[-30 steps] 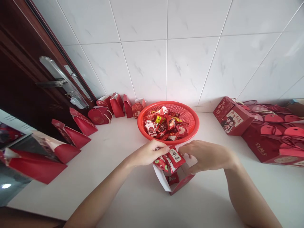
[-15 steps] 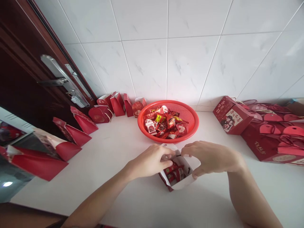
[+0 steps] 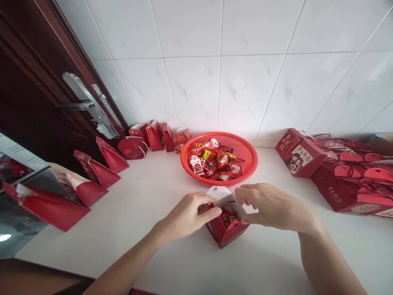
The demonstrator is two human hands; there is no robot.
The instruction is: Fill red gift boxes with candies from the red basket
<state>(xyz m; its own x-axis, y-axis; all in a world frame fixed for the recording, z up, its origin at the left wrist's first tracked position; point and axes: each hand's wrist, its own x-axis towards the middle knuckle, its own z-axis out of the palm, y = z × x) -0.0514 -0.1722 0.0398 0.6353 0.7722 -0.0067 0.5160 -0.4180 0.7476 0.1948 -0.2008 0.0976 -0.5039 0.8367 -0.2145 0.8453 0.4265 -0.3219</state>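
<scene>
A small red cardboard candy box (image 3: 232,237), white inside, stands with its top open on the white counter. Several red-wrapped candies (image 3: 227,216) lie in it. Its rounded back flap (image 3: 218,191) with a hole stands up, and the front flap is raised, red face outward. My left hand (image 3: 192,216) is closed on the box's left side, thumb reaching over the opening. At the right side my right hand (image 3: 270,207) has bent fingers and a thumb around the side flap, the thumb near the front flap.
Behind the box sits a red plastic basket (image 3: 254,166) of wrapped candies. Several red boxes (image 3: 55,211) stand along the left and back, near a dark door (image 3: 27,61) with a metal handle. A larger red box (image 3: 301,153) and a pile of red boxes (image 3: 350,184) occupy the right.
The box's front flap has swung up, its red outside now showing instead of the white inside. My right thumb has moved a little left and up. The view has shifted slightly.
</scene>
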